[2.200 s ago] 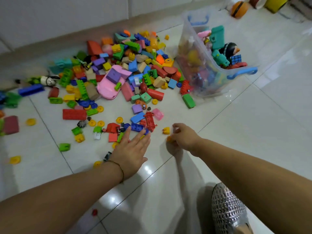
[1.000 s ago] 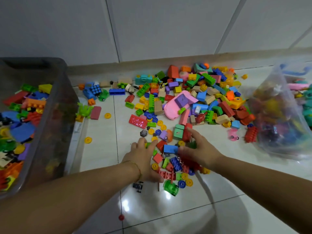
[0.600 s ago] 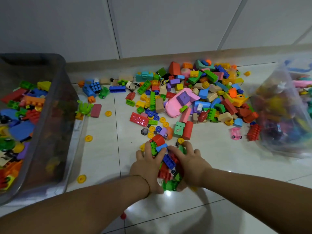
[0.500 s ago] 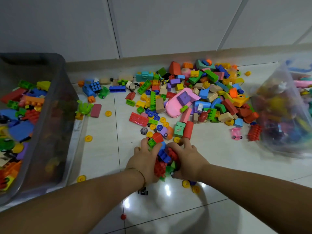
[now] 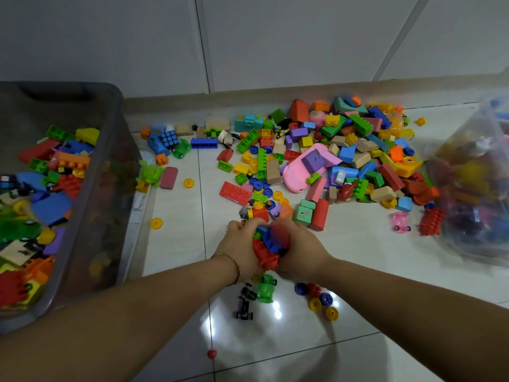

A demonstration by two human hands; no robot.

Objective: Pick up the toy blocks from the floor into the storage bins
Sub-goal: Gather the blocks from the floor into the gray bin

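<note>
— On the white tiled floor [image 5: 358,271], just short of the scattered heap of coloured blocks [image 5: 344,161], what is being held?

— A clump of red, blue and green toy blocks [image 5: 268,245] is squeezed between the left hand [image 5: 238,245] and the right hand [image 5: 300,248]. The fingers [image 5: 236,226] of both are curled over its far side, so it is gripped from two sides. Whether it is clear of the tiles cannot be told.

— Where is it to be carried?

— The grey translucent storage bin [image 5: 110,161], already part filled, lies to the left of the clump, and the left hand is the nearer one. The clear plastic bin [image 5: 473,194] is seen at the right edge, further off. A sweep leftward and up over the grey rim is judged to be called for.

— Can a long axis be made out?

— Only loosely. The clump is a little longer along the line running away from the person, with a red toothed piece at the near end and blue pieces at the far end. No pointing direction can be given to it.

— What is at risk?

— A green toy car [image 5: 265,288], a small black car [image 5: 244,310] and loose yellow and blue wheels [image 5: 319,300] lie beneath the wrists. More pieces may be shed from so loose a bundle.
</note>
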